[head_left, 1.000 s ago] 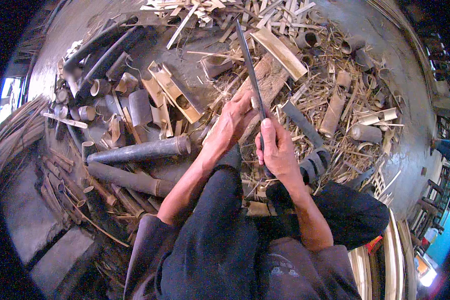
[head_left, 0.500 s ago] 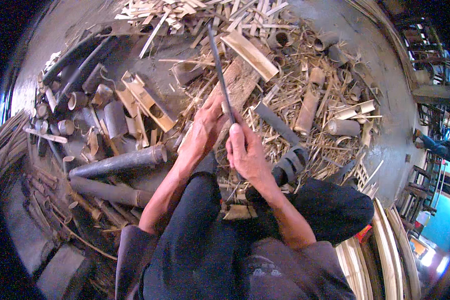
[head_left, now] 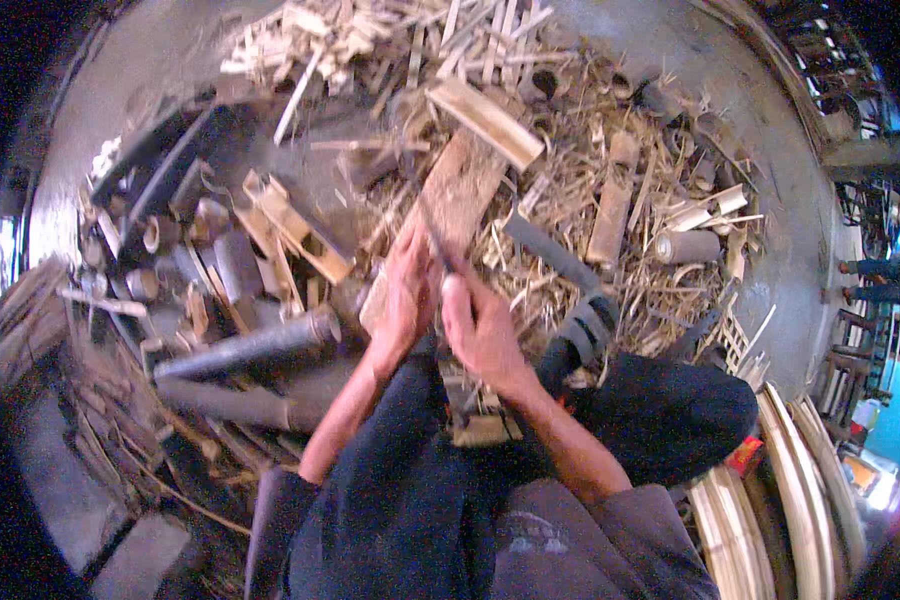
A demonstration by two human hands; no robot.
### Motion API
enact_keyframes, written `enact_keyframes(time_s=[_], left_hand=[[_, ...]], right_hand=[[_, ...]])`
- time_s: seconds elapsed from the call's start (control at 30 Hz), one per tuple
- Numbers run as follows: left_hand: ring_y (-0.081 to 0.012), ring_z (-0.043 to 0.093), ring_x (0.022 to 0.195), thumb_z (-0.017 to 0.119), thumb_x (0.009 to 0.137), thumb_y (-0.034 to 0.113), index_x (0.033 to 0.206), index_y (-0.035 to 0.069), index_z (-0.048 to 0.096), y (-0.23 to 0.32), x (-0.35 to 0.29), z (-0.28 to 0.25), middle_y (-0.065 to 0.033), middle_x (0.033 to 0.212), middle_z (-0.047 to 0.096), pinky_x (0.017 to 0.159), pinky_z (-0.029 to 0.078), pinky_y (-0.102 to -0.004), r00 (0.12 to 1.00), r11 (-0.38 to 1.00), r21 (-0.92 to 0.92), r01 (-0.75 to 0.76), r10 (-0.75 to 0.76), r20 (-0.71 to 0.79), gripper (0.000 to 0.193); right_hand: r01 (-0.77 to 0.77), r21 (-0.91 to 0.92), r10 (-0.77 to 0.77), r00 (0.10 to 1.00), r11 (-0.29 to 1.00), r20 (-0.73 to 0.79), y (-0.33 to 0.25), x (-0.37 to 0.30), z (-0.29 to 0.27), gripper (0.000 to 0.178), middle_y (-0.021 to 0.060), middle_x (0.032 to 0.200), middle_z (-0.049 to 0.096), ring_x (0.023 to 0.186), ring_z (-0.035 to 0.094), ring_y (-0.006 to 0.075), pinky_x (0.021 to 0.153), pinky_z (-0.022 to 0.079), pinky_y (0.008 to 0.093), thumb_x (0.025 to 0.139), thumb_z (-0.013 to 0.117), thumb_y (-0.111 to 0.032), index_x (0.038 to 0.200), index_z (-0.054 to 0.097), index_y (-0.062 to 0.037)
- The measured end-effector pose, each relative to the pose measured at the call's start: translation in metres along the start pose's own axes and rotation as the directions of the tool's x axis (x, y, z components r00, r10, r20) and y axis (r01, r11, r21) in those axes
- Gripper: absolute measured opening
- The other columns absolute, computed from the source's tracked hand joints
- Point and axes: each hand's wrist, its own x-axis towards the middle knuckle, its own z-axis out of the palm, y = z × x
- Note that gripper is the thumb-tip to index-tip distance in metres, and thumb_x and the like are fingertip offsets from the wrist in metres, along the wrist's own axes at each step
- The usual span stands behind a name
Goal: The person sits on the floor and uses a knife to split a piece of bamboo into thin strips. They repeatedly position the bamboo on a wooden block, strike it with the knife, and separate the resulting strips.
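The knife point(head_left: 433, 235) was gripped in the right hand point(head_left: 480, 330), with the fingers closed around its handle and the thumb laid along the top. Its blade, blurred, was pointed toward the far side, over the board point(head_left: 467, 178). The left hand point(head_left: 408, 285) was held just left of the blade, over the near part of the board, with its fingers bent; whether anything was pinched in them could not be told. The far end of the board was crossed by a trough point(head_left: 485, 122) of split bamboo. To the right, a dark strip point(head_left: 550, 248) was surrounded by shavings point(head_left: 530, 215), and a tube point(head_left: 688, 247) was seen lying farther right. At left, a split piece point(head_left: 300, 232) and a dark pole point(head_left: 250, 347) were laid. Pale slats point(head_left: 310, 45) were heaped at the far side; a bundle point(head_left: 735, 530) was placed near right.
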Motion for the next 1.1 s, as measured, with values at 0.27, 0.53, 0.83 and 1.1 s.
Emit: enact_keyframes(time_s=[0.27,0.53,0.83,1.1], left_hand=[[-0.0179,0.050,0.106,0.045,0.096,0.042,0.127,0.006,0.048,-0.106,-0.041,-0.008,-0.0058,0.120,0.052,0.090,0.043,-0.0334,0.821,0.682,-0.564,0.465,-0.571,-0.013,0.048],[-0.0178,0.050,0.105,0.048,0.095,0.036,0.124,0.005,0.049,-0.074,-0.042,-0.064,-0.0077,0.119,0.052,0.087,0.043,-0.0339,0.882,0.852,-0.310,0.422,-0.464,-0.076,0.042],[-0.0191,0.052,0.095,0.047,0.094,0.033,0.118,0.004,0.050,-0.044,-0.041,-0.058,-0.0088,0.108,0.054,0.078,0.043,-0.0344,0.902,0.916,-0.079,0.393,-0.401,-0.161,0.037],[-0.0202,0.054,0.085,0.046,0.094,0.030,0.113,0.003,0.052,-0.005,-0.026,-0.034,-0.0098,0.097,0.056,0.071,0.043,-0.0348,0.970,0.931,0.326,0.164,-0.093,-0.222,0.033]], right_hand=[[0.106,-0.171,-0.103,0.994,0.980,0.028,0.028,0.004,0.002,0.047,0.0248,0.077,0.061,0.068,0.064,0.0350,0.065,0.050,0.0424,0.097,0.039,-0.040,0.136,0.044,-0.0158],[0.018,-0.211,-0.007,0.999,0.977,0.053,0.028,-0.018,-0.007,0.048,0.0236,0.070,0.059,0.066,0.059,0.0431,0.060,0.045,0.0516,0.095,0.040,-0.045,0.124,0.048,-0.0076],[0.125,-0.169,-0.131,0.991,0.978,-0.023,0.110,-0.008,0.036,0.041,0.0216,0.068,0.057,0.067,0.057,0.0436,0.058,0.043,0.0516,0.094,0.043,-0.047,0.101,0.054,-0.0081],[-0.129,-0.134,0.123,0.991,0.983,-0.053,0.143,-0.015,0.017,0.055,0.0244,0.076,0.061,0.074,0.061,0.0415,0.070,0.046,0.0518,0.096,0.034,-0.051,0.098,0.059,-0.0022]])
